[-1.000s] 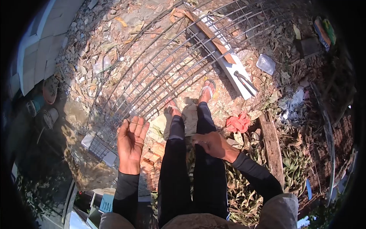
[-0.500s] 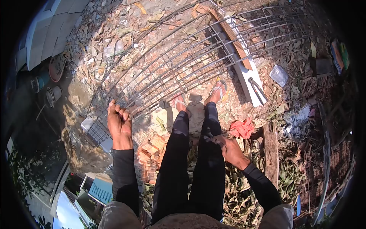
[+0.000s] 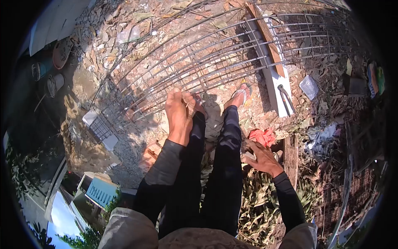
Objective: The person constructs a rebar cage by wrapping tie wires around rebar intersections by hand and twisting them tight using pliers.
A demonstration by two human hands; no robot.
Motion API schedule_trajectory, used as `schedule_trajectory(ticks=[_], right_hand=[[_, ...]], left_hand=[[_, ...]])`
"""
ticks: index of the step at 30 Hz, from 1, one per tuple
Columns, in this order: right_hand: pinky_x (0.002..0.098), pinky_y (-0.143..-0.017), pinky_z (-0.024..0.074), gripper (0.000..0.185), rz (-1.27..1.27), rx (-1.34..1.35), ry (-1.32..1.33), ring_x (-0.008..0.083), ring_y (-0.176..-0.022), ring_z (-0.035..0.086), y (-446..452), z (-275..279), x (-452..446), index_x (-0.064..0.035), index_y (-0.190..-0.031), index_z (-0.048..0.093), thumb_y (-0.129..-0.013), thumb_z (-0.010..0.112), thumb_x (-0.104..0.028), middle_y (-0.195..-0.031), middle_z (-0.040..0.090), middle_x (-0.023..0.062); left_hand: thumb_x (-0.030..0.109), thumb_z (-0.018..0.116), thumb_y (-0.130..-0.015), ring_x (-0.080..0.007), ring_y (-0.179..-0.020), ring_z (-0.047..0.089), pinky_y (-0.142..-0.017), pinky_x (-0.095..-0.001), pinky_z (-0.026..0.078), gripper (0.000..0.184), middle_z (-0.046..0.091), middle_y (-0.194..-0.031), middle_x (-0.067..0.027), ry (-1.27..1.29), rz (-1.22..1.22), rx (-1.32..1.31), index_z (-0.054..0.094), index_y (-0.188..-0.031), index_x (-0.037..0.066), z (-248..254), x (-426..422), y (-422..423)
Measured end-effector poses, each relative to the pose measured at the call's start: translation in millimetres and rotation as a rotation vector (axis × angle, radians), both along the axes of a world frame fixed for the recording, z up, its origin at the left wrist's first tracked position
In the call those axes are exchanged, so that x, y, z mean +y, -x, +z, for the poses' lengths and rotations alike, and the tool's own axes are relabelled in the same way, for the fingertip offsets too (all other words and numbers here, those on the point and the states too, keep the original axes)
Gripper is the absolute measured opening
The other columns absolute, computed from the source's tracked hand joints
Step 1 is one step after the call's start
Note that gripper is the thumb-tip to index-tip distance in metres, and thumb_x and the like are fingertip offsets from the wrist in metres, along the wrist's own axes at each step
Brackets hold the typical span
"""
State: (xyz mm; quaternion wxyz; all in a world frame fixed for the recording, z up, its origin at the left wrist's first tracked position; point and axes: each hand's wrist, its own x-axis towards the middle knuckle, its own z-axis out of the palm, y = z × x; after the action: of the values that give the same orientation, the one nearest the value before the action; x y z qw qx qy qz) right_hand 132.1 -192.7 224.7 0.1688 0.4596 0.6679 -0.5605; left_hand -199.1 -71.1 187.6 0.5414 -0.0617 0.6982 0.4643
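My left hand (image 3: 179, 116) is raised in front of the near side of a steel rebar cage (image 3: 195, 64), its fingers curled together. A thin light strand seems to show at the fingertips, too fine to name. Long bars and cross ties make up the cage, which stretches across the upper view. Low on the right, my right hand (image 3: 263, 159) has its thumb and fingers apart, just below a crumpled red plastic bag (image 3: 262, 136); nothing shows in its grasp. A pair of pincers (image 3: 283, 94) lies on the white block (image 3: 273, 97) beneath the cage.
A wooden strip (image 3: 269, 41) lies along the white block. Bricks (image 3: 151, 155) are partly hidden by my left arm. Beyond the cage's left end stand buckets (image 3: 55, 85). A wooden beam (image 3: 291, 159) and dry leaves (image 3: 259, 199) lie at right; rubble covers the ground.
My left hand has moved right from the cage's left end to in front of my legs. My right hand has shifted slightly right, and its fingers have spread.
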Motion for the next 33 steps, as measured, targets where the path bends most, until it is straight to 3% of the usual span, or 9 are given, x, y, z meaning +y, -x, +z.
schedule_trajectory(ticks=[2, 5, 9, 16, 20, 21, 23, 26, 33], right_hand=[[0.0476, -0.107, 0.0481, 0.063, -0.125, 0.012, -0.161, 0.0399, -0.123, 0.065, 19, -2, 24, -0.0094, -0.153, 0.045, -0.107, 0.052, -0.052, -0.136, 0.065, 0.0249], [0.048, -0.093, 0.053, 0.051, -0.65, 0.179, 0.231, 0.0406, -0.108, 0.071, 59, -14, 49, -0.0063, -0.139, 0.058, -0.107, 0.055, -0.045, -0.118, 0.072, 0.025], [0.0527, -0.065, 0.0463, 0.031, -0.688, 0.003, 0.03, 0.0417, -0.069, 0.066, 87, -46, 56, -0.0038, -0.102, 0.065, -0.104, 0.062, -0.035, -0.075, 0.066, 0.0213], [0.0487, -0.072, 0.0549, 0.045, -0.728, -0.188, -0.269, 0.0415, -0.078, 0.072, 95, -157, 116, -0.012, -0.129, 0.071, -0.094, 0.076, -0.038, -0.085, 0.073, 0.0236], [0.0511, -0.073, 0.0565, 0.049, -0.446, -0.278, -0.411, 0.0424, -0.084, 0.073, 112, -210, 146, -0.0131, -0.128, 0.07, -0.093, 0.073, -0.048, -0.092, 0.075, 0.0228], [0.0514, -0.074, 0.0568, 0.05, -0.398, -0.275, -0.428, 0.0424, -0.085, 0.073, 108, -221, 147, -0.0133, -0.127, 0.07, -0.094, 0.072, -0.05, -0.093, 0.075, 0.0225], [0.0519, -0.073, 0.0571, 0.045, -0.298, -0.231, -0.474, 0.0423, -0.085, 0.073, 98, -231, 143, -0.0135, -0.124, 0.07, -0.099, 0.064, -0.05, -0.094, 0.076, 0.0214], [0.0528, -0.074, 0.0563, 0.037, -0.222, -0.237, -0.411, 0.0429, -0.086, 0.073, 97, -221, 151, -0.0136, -0.124, 0.069, -0.102, 0.061, -0.042, -0.095, 0.075, 0.0216], [0.0537, -0.081, 0.056, 0.037, -0.351, -0.258, -0.381, 0.0453, -0.094, 0.071, 87, -219, 151, -0.0148, -0.128, 0.069, -0.105, 0.058, -0.042, -0.102, 0.075, 0.0226]], left_hand=[[0.023, 0.055, -0.111, -0.0117, -0.084, 0.064, -0.082, -0.0278, 0.053, 0.018, 0.068, -0.096, -0.0033, 0.089, -0.027, -0.202, 0.06, -0.117, 0.008, -4, -27, -57], [0.025, 0.06, -0.107, -0.0098, -0.082, 0.064, -0.07, -0.0261, 0.049, 0.022, 0.07, -0.094, -0.0015, 0.128, -0.216, -0.227, 0.063, -0.117, 0.007, -24, -63, -111], [0.026, 0.064, -0.104, -0.0068, -0.068, 0.057, -0.06, -0.0251, 0.042, 0.03, 0.068, -0.086, 0.0026, 0.208, -0.379, -0.088, 0.066, -0.126, 0.006, -38, -52, -101], [0.02, 0.071, -0.097, -0.0075, -0.067, 0.056, -0.064, -0.0261, 0.045, 0.038, 0.064, -0.083, 0.0023, 0.197, -0.383, 0.005, 0.066, -0.128, -0.002, -178, -87, 4], [0.019, 0.076, -0.092, -0.0118, -0.07, 0.06, -0.07, -0.0297, 0.049, 0.038, 0.067, -0.081, -0.0009, 0.05, -0.507, 0.299, 0.07, -0.121, -0.004, -227, -107, 3], [0.02, 0.077, -0.091, -0.0124, -0.071, 0.062, -0.07, -0.0301, 0.049, 0.041, 0.068, -0.081, -0.0024, -0.046, -0.621, 0.5, 0.069, -0.123, -0.005, -221, -93, -2], [0.02, 0.079, -0.088, -0.0139, -0.079, 0.069, -0.074, -0.0292, 0.052, 0.052, 0.076, -0.085, -0.0102, 0.204, -0.443, 0.358, 0.066, -0.131, -0.007, -188, -64, -21], [0.021, 0.081, -0.086, -0.0123, -0.07, 0.065, -0.065, -0.0288, 0.051, 0.05, 0.073, -0.088, -0.0041, 0.335, -0.487, 0.392, 0.069, -0.13, 0.0, -190, -60, -32], [0.021, 0.082, -0.086, -0.0135, -0.074, 0.068, -0.068, -0.0309, 0.052, 0.032, 0.077, -0.088, -0.008, 0.395, -0.646, 0.546, 0.079, -0.11, 0.0, -226, -68, -25]])
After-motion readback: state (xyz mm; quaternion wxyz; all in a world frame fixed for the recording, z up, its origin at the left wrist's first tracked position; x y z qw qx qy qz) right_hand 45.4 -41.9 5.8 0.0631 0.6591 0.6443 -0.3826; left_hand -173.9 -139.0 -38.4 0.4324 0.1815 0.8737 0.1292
